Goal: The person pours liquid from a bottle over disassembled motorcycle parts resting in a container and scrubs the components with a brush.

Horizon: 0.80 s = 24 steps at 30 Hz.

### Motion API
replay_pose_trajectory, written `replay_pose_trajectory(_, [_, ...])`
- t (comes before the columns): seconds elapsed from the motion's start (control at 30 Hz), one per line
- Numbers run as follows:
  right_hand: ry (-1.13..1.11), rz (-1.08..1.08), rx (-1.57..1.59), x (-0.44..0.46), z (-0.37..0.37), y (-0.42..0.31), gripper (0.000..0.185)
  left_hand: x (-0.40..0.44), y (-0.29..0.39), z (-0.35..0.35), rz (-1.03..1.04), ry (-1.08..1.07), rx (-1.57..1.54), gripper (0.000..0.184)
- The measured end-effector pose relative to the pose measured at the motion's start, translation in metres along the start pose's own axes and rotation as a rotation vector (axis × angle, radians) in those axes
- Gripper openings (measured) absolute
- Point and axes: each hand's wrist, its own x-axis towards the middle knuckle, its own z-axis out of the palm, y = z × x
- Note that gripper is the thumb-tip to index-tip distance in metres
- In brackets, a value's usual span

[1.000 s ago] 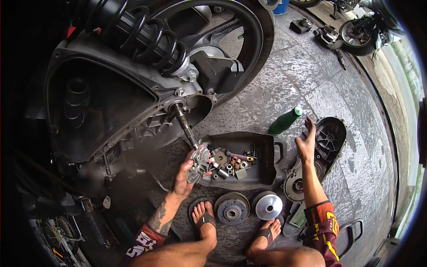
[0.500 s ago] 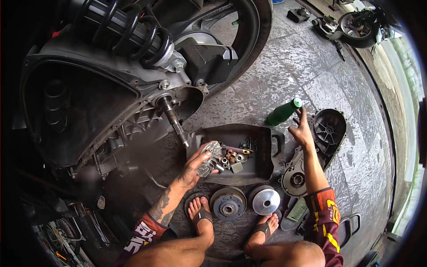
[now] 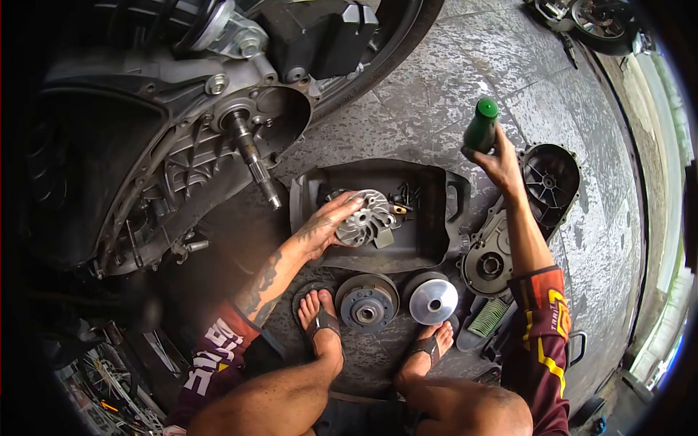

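My left hand (image 3: pixel 325 227) grips a finned metal pulley face (image 3: pixel 369 218), its curved vanes turned up toward me, above a black plastic tray (image 3: pixel 429 247). Small parts, among them dark bolts (image 3: pixel 408 196), lie in the tray, partly hidden by the pulley face. Off to the right, my right hand (image 3: pixel 502 160) is wrapped round a green bottle (image 3: pixel 481 129) with a green cap. Between my feet and the tray sit a clutch assembly (image 3: pixel 367 309) and a shiny round metal pulley (image 3: pixel 434 299).
A scooter's engine case (image 3: pixel 167 189) with a protruding splined shaft (image 3: pixel 251 160) fills the upper left, below the rear tyre (image 3: pixel 392 65). At right lie a crankcase cover (image 3: pixel 549 185) and a green pleated air filter (image 3: pixel 487 318). Another motorcycle (image 3: pixel 603 25) stands far off.
My right hand has closed on the green bottle and raised it off the floor. The pulley face in my left hand now shows its vanes more fully. My view has shifted.
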Motion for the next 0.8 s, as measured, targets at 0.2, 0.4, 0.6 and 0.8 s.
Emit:
replay_pose_trajectory(0.2, [-0.389, -0.217, -0.529, -0.039, -0.078, -0.129, 0.066, 0.010, -0.024, 0.008, 0.065, 0.011, 0.202, 0.039])
replay_pose_trajectory(0.4, [-0.762, -0.221, -1.086, -0.092, -0.083, -0.220, 0.066, 0.013, -0.043, 0.029, 0.382, 0.136, 0.478, 0.042])
replay_pose_trajectory(0.6, [-0.926, -0.326, -1.255, -0.105, -0.042, -0.257, 0.035, -0.024, -0.037, 0.092, 0.856, -0.069, 0.865, 0.071])
replay_pose_trajectory(0.8, [-0.769, -0.101, -0.962, -0.110, -0.001, -0.244, 0.059, 0.026, -0.073, 0.094, 0.893, -0.035, 0.881, 0.069])
